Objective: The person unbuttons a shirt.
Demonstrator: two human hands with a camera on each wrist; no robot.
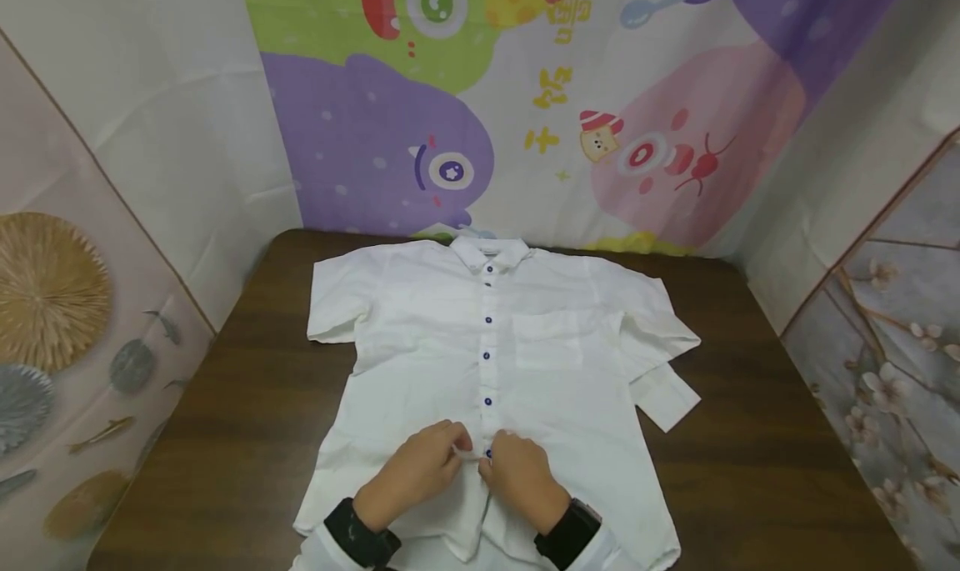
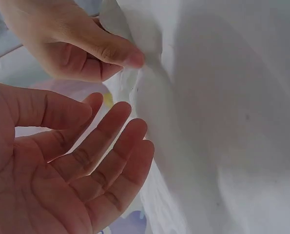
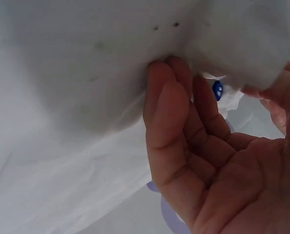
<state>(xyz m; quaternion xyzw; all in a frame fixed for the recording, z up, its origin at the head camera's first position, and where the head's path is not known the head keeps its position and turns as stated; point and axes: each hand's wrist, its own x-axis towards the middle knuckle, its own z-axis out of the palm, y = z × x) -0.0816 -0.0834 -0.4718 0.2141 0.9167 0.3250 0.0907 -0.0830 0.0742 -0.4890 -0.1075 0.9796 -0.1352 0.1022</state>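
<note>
A white short-sleeved shirt (image 1: 420, 338) lies front side up, collar toward the back wall, with dark blue buttons down its middle. At the lower front, my left hand (image 1: 423, 464) pinches a lifted edge of cloth between thumb and forefinger. Close beside it, my right hand (image 1: 521, 475) grips the front placket by a blue button (image 3: 218, 90). In the left wrist view, the right thumb (image 2: 130, 58) presses on the cloth, while the left hand's other fingers (image 2: 127, 161) are loosely bent. Cloth partly hides the right fingertips in the right wrist view.
Under the shirt is a dark brown table (image 1: 247, 438). A white cloth flap (image 1: 667, 396) sticks out below the right-hand sleeve. A cartoon-printed sheet (image 1: 517, 137) hangs behind the table, with patterned panels on both sides. Black bands (image 1: 363, 533) circle both wrists.
</note>
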